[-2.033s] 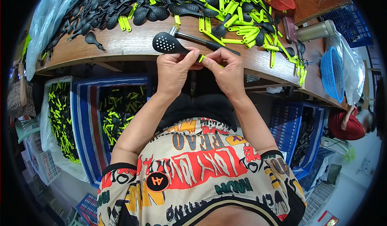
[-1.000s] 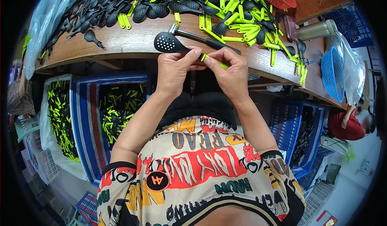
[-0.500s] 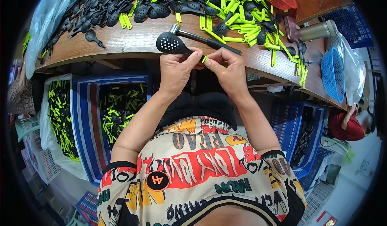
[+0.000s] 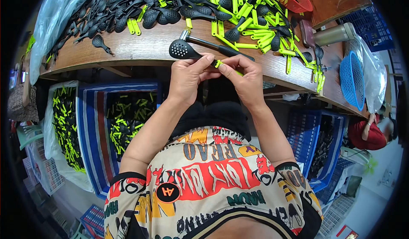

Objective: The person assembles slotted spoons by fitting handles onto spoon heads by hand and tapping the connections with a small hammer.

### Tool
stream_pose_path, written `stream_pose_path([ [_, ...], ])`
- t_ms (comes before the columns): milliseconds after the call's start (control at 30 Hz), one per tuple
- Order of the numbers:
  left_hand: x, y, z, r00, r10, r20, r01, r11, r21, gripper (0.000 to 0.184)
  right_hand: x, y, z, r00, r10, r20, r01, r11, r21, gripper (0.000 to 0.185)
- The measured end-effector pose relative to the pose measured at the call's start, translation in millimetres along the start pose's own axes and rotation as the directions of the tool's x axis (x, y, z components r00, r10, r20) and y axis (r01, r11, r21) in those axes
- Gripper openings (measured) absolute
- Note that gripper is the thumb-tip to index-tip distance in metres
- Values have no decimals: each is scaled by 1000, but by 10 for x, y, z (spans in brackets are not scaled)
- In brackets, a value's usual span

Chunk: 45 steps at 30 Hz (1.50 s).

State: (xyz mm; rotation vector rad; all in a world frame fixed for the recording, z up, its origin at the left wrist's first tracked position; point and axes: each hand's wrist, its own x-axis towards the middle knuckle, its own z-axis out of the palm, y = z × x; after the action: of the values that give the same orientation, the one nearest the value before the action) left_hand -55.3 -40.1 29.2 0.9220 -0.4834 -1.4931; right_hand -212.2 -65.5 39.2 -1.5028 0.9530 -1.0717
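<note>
My left hand (image 4: 187, 78) is closed on the neck of a black slotted spoon (image 4: 182, 49), whose perforated bowl points left over the table edge. A lime green handle (image 4: 218, 63) meets the spoon's neck between my hands, and my right hand (image 4: 243, 77) pinches it. My fingers cover much of the joint. Just behind the hands, a hammer (image 4: 208, 43) with a metal head and black grip lies on the wooden table (image 4: 140, 45). One more black spoon (image 4: 99, 41) lies apart at the left.
Behind are heaps of black spoons (image 4: 123, 4) and green handles (image 4: 264, 36). A red basket (image 4: 294, 2), a metal flask (image 4: 334, 34) and a blue basket (image 4: 352, 81) stand right. Crates (image 4: 91, 132) of parts are below the table. A person (image 4: 366, 132) is at far right.
The spoon and both hands have shifted slightly right and down. My grip on the spoon and the green handle continues, with small finger movements at the joint.
</note>
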Motion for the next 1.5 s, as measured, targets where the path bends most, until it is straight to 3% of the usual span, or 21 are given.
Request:
stream_pose_path([
  [333, -27, -30, -6, 1000, -9, -7, 9, 1000, 10, 16, -22, -28, -2, 998, 55, -4, -56, 997, -54, 9],
  [600, -53, -53, -20, 976, 212, 47, -217, 961, 171, 12, -29, 59, 53, 989, 147, -27, -147, 989, 21, 12],
  [733, -41, -41, -61, 970, 233, 68, -242, 947, 209, 12, -10, 37, 65, 981, 194, 21, -195, 981, 14, 10],
  [833, 35, 38, -134, 998, 30, 50, -34, 995, 94, 16, 15, 10, 118, 998, 50, 35, -49, 999, -21, 11],
  [867, 35, 48, -133, 998, 32, 50, -36, 995, 94, 16, 33, -3, 102, 998, 48, 36, -47, 999, -20, 11],
  [933, 31, 57, -133, 994, -103, 28, 104, 994, -25, 17, 58, -24, 52, 987, 145, 67, -143, 989, -35, 12],
  [1033, 54, 13, -177, 991, -128, 44, 130, 990, -54, 16, 39, 22, 61, 994, 88, 67, -85, 995, -48, 13],
  [1367, -10, -18, -104, 998, -57, 22, 57, 998, 25, 16, 22, -10, 8, 987, 126, 102, -117, 989, -94, 10],
  [1433, -28, -31, -101, 999, 29, 27, -32, 993, 111, 14, 22, 28, 1, 991, 41, 126, -8, 967, -256, 10],
  [1500, -27, -51, -102, 997, 64, 38, -68, 990, 124, 13, 22, 17, 4, 992, 38, 124, -1, 959, -282, 11],
])
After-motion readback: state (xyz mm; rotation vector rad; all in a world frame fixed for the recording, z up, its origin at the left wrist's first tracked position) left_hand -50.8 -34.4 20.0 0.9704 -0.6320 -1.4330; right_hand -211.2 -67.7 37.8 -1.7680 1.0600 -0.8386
